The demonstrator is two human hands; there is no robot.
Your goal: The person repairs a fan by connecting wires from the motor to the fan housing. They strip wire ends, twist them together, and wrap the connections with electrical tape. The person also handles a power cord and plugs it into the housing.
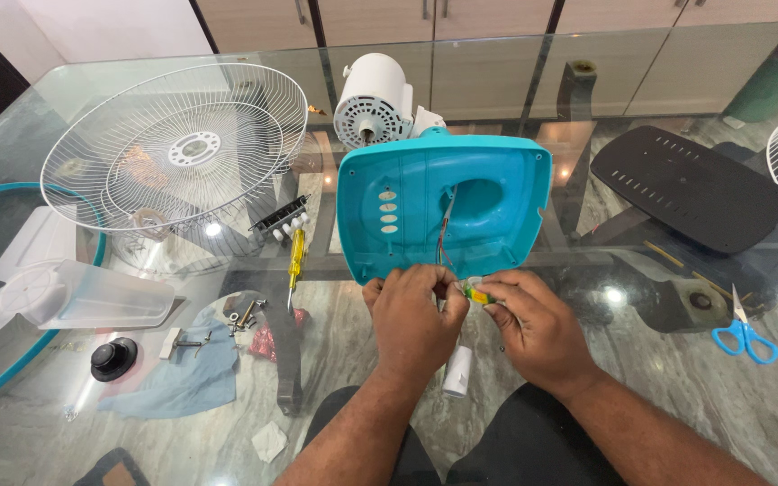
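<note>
A small yellow-green part (pixel 476 293) sits at the near edge of the teal fan housing (pixel 443 202), pinched between both hands. The left hand (pixel 411 319) closes its fingertips on it from 9 o'clock; the right hand (pixel 538 328) pinches it from 3 o'clock. Thin wires (pixel 444 236) run up into the housing. At 12 o'clock stands the white motor (pixel 373 99). A screwdriver (pixel 296 261) lies at 9 o'clock, the grille (pixel 173 144) at 10, scissors (pixel 745 335) at 3.
</note>
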